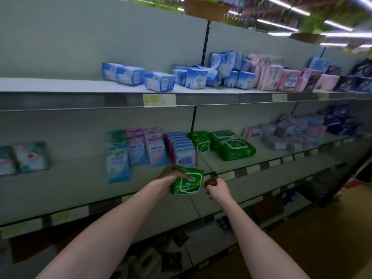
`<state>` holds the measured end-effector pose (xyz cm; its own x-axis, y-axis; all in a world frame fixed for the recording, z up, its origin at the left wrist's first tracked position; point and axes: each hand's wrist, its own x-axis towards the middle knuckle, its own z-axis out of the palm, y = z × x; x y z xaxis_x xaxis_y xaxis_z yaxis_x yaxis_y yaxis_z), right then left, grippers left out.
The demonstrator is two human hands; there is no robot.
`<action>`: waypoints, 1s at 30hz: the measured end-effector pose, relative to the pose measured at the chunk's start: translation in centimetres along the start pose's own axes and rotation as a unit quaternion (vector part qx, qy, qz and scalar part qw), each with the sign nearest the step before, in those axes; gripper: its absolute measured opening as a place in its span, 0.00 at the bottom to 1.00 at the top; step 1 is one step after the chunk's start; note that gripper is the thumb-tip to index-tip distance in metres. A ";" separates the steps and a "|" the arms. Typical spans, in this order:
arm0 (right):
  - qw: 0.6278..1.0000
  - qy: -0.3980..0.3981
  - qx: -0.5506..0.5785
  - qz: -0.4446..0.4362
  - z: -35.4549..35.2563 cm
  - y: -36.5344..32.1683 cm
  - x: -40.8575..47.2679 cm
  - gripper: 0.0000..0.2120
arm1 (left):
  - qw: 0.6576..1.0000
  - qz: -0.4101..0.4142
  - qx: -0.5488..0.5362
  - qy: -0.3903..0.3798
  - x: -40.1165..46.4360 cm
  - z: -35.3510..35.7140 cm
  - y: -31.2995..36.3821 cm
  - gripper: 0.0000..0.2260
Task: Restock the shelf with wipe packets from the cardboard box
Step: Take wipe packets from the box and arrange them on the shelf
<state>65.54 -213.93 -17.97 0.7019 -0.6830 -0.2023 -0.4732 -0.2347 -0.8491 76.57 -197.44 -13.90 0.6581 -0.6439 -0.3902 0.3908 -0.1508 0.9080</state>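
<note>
My left hand [168, 179] grips a green wipe packet [188, 185] with white lettering, held in the air just in front of the middle shelf [241, 156]. My right hand [214, 185] hovers just right of the packet, fingers curled, holding nothing. More green wipe packets [231, 147] lie stacked on the middle shelf, up and to the right of the held one. The cardboard box is out of view.
Blue, pink and teal packets [149, 150] stand left of the green stack. The top shelf [80, 85] carries blue packs [159, 81] and pink ones [281, 77]. Dark goods fill the lower shelf [171, 256]. A brown floor [332, 228] lies at right.
</note>
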 end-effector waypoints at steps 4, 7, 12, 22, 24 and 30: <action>0.999 0.027 0.014 0.017 -0.4 -0.1 3.7 0.13 | 0.993 0.084 0.084 0.026 4.1 -0.2 1.7 0.22; 0.998 0.039 0.034 0.032 -0.9 -0.2 4.4 0.09 | 0.984 0.100 0.143 0.034 6.4 0.2 2.4 0.23; 0.998 0.032 -0.018 0.054 -2.2 -1.0 8.6 0.03 | 0.961 0.123 0.242 0.046 9.7 0.9 3.8 0.27; 0.993 0.067 -0.066 -0.072 -6.8 -3.9 17.8 0.07 | 0.917 0.160 0.353 0.092 18.3 7.6 8.6 0.27; 0.988 0.091 -0.082 -0.093 -8.2 -4.8 20.0 0.07 | 0.900 0.166 0.389 0.104 20.4 9.1 9.0 0.29; 0.983 0.058 -0.103 -0.142 -9.7 -6.3 25.9 0.10 | 0.717 0.146 0.659 0.173 25.9 10.0 8.5 0.29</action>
<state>81.56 -236.91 -13.08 0.7615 -0.6412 0.0951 -0.3735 -0.5539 -0.7441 90.49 -222.94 -14.72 0.7976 -0.6019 0.0395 -0.5940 -0.7722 0.2256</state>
